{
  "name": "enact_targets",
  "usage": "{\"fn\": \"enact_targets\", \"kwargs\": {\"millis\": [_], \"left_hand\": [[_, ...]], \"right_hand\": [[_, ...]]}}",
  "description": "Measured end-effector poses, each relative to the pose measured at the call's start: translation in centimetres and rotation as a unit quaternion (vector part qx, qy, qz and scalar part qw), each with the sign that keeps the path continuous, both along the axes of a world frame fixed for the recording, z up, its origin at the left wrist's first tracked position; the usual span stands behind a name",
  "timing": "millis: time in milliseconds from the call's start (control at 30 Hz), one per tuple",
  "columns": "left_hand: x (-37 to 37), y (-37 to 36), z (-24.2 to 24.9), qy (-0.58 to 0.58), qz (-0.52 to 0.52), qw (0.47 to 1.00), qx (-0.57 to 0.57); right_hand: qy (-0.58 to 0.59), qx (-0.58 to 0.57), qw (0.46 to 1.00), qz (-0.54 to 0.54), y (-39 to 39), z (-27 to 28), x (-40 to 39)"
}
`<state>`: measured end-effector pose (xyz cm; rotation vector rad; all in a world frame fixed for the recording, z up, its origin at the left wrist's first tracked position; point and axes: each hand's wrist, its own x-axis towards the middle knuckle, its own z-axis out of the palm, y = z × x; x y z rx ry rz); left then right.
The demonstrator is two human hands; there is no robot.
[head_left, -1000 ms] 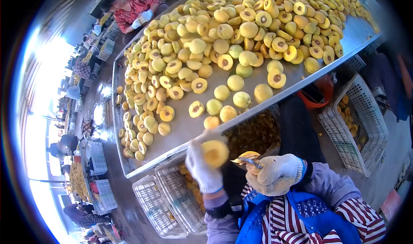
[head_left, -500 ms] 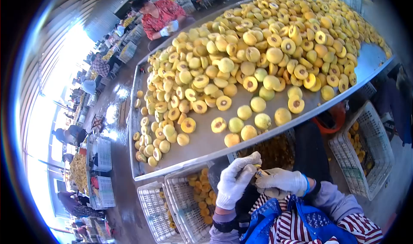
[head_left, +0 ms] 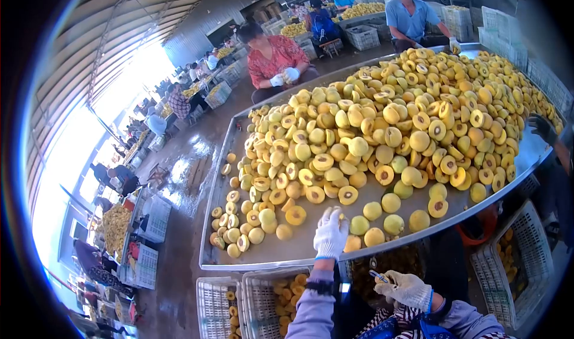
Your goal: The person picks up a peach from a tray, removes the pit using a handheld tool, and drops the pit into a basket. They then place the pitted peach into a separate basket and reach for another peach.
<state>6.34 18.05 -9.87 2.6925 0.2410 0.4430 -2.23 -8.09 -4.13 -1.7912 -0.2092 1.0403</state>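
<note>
My left hand (head_left: 330,234), in a white knitted glove, reaches over the near edge of the metal table (head_left: 251,256). Its fingers are closed around a yellow peach half that they mostly hide. Whole-looking and halved peaches lie beside it, among them a cut half (head_left: 348,194) showing its brown centre. Lower down, in front of my body, my gloved right hand (head_left: 405,289) is closed on a small metal tool (head_left: 378,276), whose exact kind I cannot make out. Below the tool and the table edge is a container of dark brownish bits (head_left: 391,267).
A large heap of halved peaches (head_left: 382,118) covers much of the table. White crates (head_left: 218,306) with peach pieces stand below its edge, another crate (head_left: 517,267) at right. Co-workers (head_left: 278,64) sit across the table; a dark-gloved hand (head_left: 541,128) is at the right.
My left hand has left the right hand and moved up onto the table, to the peach half. My right hand stays low with the tool. The view has tilted up, showing more people.
</note>
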Motion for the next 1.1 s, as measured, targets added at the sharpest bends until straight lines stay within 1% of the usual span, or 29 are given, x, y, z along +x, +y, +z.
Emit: {"fn": "enact_targets", "kwargs": {"millis": [33, 67, 133, 167, 200, 267, 367, 500, 533, 600, 633, 700, 733, 767, 800, 867, 900, 967, 1000, 1067, 1100], "left_hand": [[1.3, 0.6, -1.2, -0.019, 0.033, 0.998, 0.059], [2.1, 0.9, -1.4, 0.059, 0.056, 0.997, 0.013], [3.8, 1.3, -1.1, 0.215, 0.097, 0.969, -0.079], [3.9, 1.5, -1.2, 0.211, 0.087, 0.968, -0.106], [4.0, 1.8, -1.4, 0.213, 0.077, 0.968, -0.104], [3.7, 2.3, -1.9, 0.22, 0.06, 0.969, -0.099], [1.1, 1.7, -0.8, 0.172, 0.082, 0.969, -0.157], [-1.5, 1.4, 0.8, 0.123, 0.172, 0.913, -0.349], [-2.1, 1.1, 0.9, 0.073, 0.139, 0.888, -0.432], [-3.8, 0.1, 1.3, -0.027, 0.075, 0.808, -0.583], [-4.5, -0.8, 2.8, -0.03, 0.063, 0.8, -0.596], [-6.2, -3.4, 5.5, -0.05, 0.03, 0.726, -0.685], [-7.1, -4.6, 6.3, -0.054, 0.017, 0.684, -0.727], [-7.6, -5.5, 6.5, -0.058, -0.008, 0.68, -0.73], [-8.5, -6.7, 8.1, -0.052, -0.025, 0.634, -0.771], [-9.5, -8.0, 9.3, -0.002, -0.061, 0.555, -0.829], [-9.9, -8.7, 10.1, -0.004, -0.055, 0.55, -0.833], [-10.2, -10.0, 11.3, -0.015, -0.049, 0.542, -0.839], [-10.2, -10.0, 10.9, -0.024, -0.044, 0.546, -0.836], [-10.3, -9.9, 10.3, -0.045, -0.036, 0.557, -0.828], [-10.4, -10.0, 10.4, -0.052, -0.026, 0.598, -0.799]], "right_hand": [[0.037, 0.014, 0.999, -0.008, 0.1, 0.6, -0.1], [0.076, 0.027, 0.997, -0.016, 0.0, 1.2, -0.2], [0.033, 0.004, 0.999, -0.016, -0.2, 1.8, -0.1], [0.006, -0.01, 1.0, -0.022, -0.2, 1.7, -0.2], [-0.02, -0.024, 0.999, -0.029, -0.3, 1.7, -0.3], [-0.015, -0.012, 0.999, -0.038, -0.3, 2.4, -0.1], [-0.007, 0.027, 0.999, -0.044, -0.1, 2.2, -0.3], [0.007, 0.082, 0.995, -0.064, 0.1, 0.5, -0.9], [0.018, 0.085, 0.994, -0.071, 0.1, 0.8, -1.0], [0.046, 0.089, 0.992, -0.083, 0.2, 1.7, -1.0], [0.04, 0.118, 0.989, -0.083, 0.3, 2.0, -1.0], [0.037, 0.172, 0.98, -0.091, 0.2, 2.4, -1.2], [0.058, 0.153, 0.983, -0.088, 0.4, 3.5, -1.1], [0.071, 0.159, 0.981, -0.09, 0.6, 4.1, -1.0], [0.085, 0.165, 0.978, -0.093, 0.6, 4.5, -1.0], [0.052, 0.177, 0.98, -0.076, 0.5, 4.8, -1.2], [0.011, 0.182, 0.98, -0.078, 0.7, 4.3, -1.5], [-0.011, 0.15, 0.986, -0.078, 0.3, 5.9, -1.7], [-0.025, 0.135, 0.988, -0.076, 0.1, 6.4, -1.7], [-0.09, 0.124, 0.984, -0.095, 0.1, 5.1, -1.8], [-0.122, 0.125, 0.979, -0.106, 0.0, 4.4, -1.8]]}}
